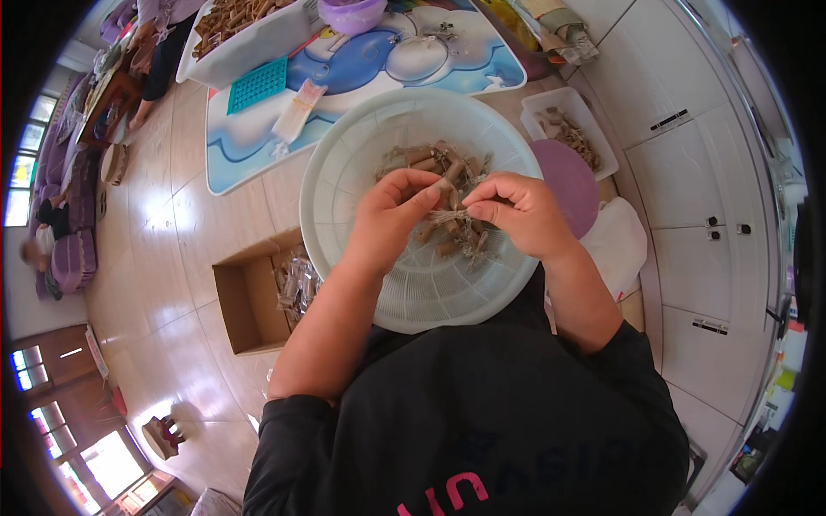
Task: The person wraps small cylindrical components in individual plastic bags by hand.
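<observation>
A large pale plastic basket (344, 155) sits in front of my body, with several small brown tubes (446, 248) and tangled pale strands (471, 241) heaped in its middle. Both hands are raised over that heap. My left hand (394, 213) pinches a short brown tube (453, 170) between thumb and index finger. Close beside it, my right hand (523, 212) has its thumb and index finger pressed together at the end of thin pale strands, which stretch between the two hands. The exact ends of the strands are too fine to make out.
Left of the basket is a cardboard box (243, 297) with clear-wrapped packets. A cartoon-patterned table (225, 155) ahead bears a teal grid tray (257, 85), plastic sleeves (299, 110), a purple bowl (353, 14) and a white bin (249, 62) of tubes. At right are a white tub (607, 155) and purple lid (564, 185).
</observation>
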The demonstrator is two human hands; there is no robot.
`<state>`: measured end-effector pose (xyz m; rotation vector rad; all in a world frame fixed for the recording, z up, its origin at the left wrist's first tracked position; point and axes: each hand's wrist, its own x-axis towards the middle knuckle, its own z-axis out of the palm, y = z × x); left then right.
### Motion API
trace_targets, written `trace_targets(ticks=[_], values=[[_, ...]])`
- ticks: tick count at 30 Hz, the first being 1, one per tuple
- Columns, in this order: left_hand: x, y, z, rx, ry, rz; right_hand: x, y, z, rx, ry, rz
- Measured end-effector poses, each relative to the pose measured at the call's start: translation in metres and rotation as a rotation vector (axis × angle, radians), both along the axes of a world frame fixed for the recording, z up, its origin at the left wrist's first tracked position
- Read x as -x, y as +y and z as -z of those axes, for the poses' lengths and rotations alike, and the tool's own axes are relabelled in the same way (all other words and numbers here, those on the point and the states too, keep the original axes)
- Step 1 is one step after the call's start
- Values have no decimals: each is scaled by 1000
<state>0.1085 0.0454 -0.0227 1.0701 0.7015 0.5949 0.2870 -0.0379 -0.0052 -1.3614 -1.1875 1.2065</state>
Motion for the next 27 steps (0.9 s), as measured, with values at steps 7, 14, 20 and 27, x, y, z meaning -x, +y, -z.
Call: trace_targets(ticks=[7, 14, 20, 27], values=[[1, -10, -9, 187, -1, 138, 11, 2, -6, -26, -95, -1], [-1, -10, -6, 131, -145, 63, 9, 1, 6, -122, -136, 127], [2, -8, 4, -30, -130, 101, 16, 0, 10, -63, 141, 138], [2, -10, -1, -20, -195, 80, 14, -4, 9, -357, -244, 177]])
